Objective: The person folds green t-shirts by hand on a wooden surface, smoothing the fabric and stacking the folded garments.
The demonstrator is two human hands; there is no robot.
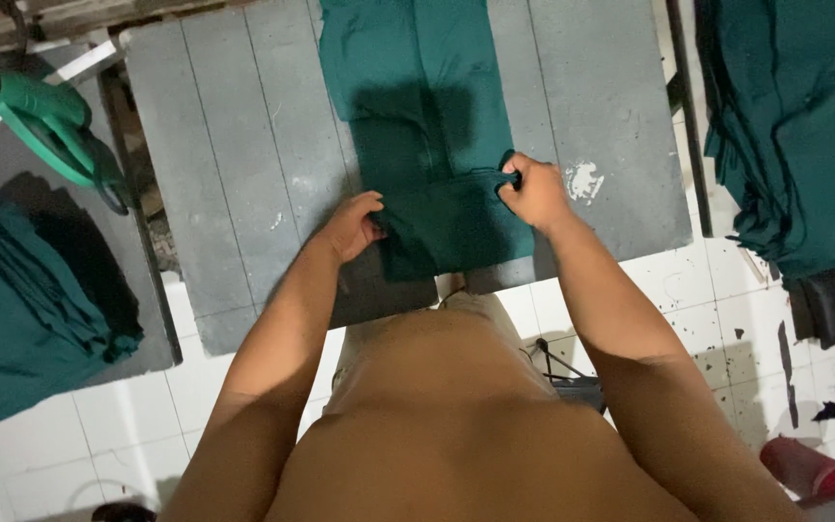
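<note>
A dark green garment (417,106) lies down the middle of a grey slatted table (234,145), its near end folded into a thicker pad (451,227). My left hand (352,224) grips the left edge of that folded part. My right hand (532,190) pinches the fold's upper right corner. Both hands sit near the table's front edge.
A stack of the same green cloth (21,309) lies on a surface at the left, with a green-handled tool (50,126) above it. Another pile of green fabric (804,126) hangs at the right. White tiled floor (688,319) shows below, with a red object (809,469) at bottom right.
</note>
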